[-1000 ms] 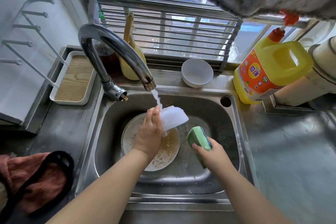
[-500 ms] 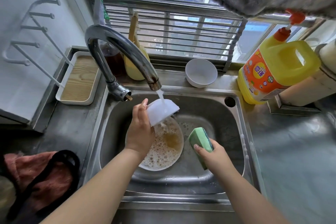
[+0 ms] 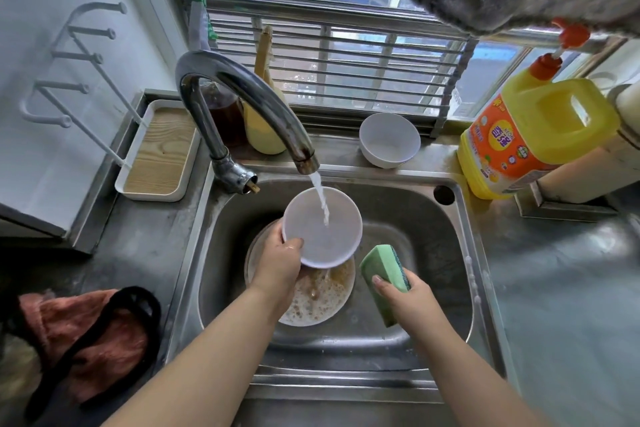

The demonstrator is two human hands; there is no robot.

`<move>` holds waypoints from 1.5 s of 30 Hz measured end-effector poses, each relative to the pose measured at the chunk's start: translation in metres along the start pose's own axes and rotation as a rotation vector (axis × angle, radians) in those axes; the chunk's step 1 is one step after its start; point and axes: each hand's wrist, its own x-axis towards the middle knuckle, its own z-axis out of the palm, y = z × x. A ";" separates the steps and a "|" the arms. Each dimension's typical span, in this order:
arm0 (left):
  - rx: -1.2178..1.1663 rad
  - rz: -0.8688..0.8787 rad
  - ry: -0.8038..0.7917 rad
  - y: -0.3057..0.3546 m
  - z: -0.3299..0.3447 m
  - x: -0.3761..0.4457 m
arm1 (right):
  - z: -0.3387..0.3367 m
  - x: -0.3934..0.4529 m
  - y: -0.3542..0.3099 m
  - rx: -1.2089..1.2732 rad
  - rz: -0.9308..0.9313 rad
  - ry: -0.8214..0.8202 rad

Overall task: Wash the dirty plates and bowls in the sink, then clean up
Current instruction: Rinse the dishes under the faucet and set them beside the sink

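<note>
The left hand [image 3: 277,262] holds a white bowl [image 3: 322,227] by its rim, with the thumb hooked over the near edge. The bowl is up over the sink [image 3: 450,253], open side facing up, right under the tap [image 3: 242,104]. Water [image 3: 320,198] runs down into it.

The right hand [image 3: 403,291] is wrapped around a green sponge [image 3: 382,272]. The sponge stands up on its end, its long side pointing up and away from the wrist. It sits just beside the bowl, on the bowl's right, not touching it.

Below the bowl a dirty plate [image 3: 318,302] lies flat in the sink, with brown foamy water on it. A second white bowl [image 3: 389,140] waits on the ledge behind the sink.

I think the bowl is getting its rinse. The sponge hand is the one nearer the plate, so it only has to go down and a bit left to scrub it.
</note>
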 end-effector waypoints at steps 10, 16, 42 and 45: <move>-0.116 -0.327 -0.072 0.006 0.031 0.009 | -0.022 0.000 0.013 0.080 0.032 0.073; -0.321 -0.346 -0.022 0.019 0.038 0.019 | -0.018 -0.001 0.015 0.121 0.037 0.070; 0.109 0.035 0.040 0.020 -0.032 -0.008 | 0.025 0.001 -0.016 0.364 0.138 -0.237; 0.077 -0.111 -0.069 0.025 -0.024 -0.013 | 0.023 0.006 -0.014 0.381 0.153 -0.168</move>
